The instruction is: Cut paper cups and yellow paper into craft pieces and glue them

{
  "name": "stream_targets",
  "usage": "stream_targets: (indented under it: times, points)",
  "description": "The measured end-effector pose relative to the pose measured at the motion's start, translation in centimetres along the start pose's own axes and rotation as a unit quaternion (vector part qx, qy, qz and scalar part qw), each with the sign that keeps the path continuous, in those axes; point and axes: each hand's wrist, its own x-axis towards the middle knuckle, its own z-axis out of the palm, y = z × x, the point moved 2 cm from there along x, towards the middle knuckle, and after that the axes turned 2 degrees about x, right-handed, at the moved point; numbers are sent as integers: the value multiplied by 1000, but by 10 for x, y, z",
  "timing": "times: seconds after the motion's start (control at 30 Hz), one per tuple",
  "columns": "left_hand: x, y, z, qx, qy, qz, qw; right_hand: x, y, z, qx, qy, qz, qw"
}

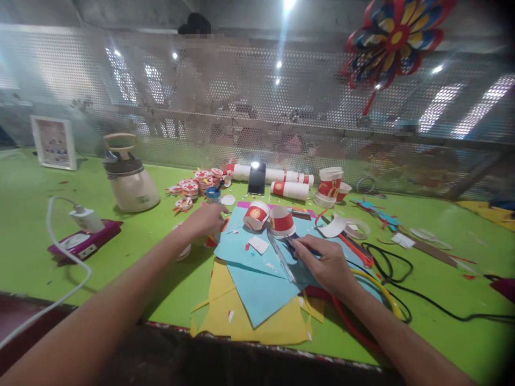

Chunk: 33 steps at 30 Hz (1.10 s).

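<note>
Kettle (129, 179) stands at the frame's upper left on the green table (28, 225). Toward centre, the left hand (207, 219) reaches forward, fingers curled near a small blue-lidded jar (213, 194); its grip cannot be told. Right of centre, the right hand (328, 262) pinches a pen (300, 247) on blue paper (257, 268), just below two red paper cups (269, 217).

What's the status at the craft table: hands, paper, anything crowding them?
Left hand reaching past the blue paper edge, grip unclear. Right hand pressed on the paper, holding a pen-like tool. Two cut paper cups and a clear ruler crowd the sheet.
</note>
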Motion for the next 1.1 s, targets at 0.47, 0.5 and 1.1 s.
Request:
stream_targets:
  times: [0.47, 0.5, 1.1]
  points:
    - [12, -1, 16, -163, 2, -5, 987, -2, -1, 1, 8, -9, -8, 1000]
    - [12, -1, 16, -176, 11, -7, 984, -2, -1, 1, 8, -10, -8, 1000]
    - [9, -6, 20, -217, 44, -50, 974, -3, -3, 0, 14, -13, -5, 1000]
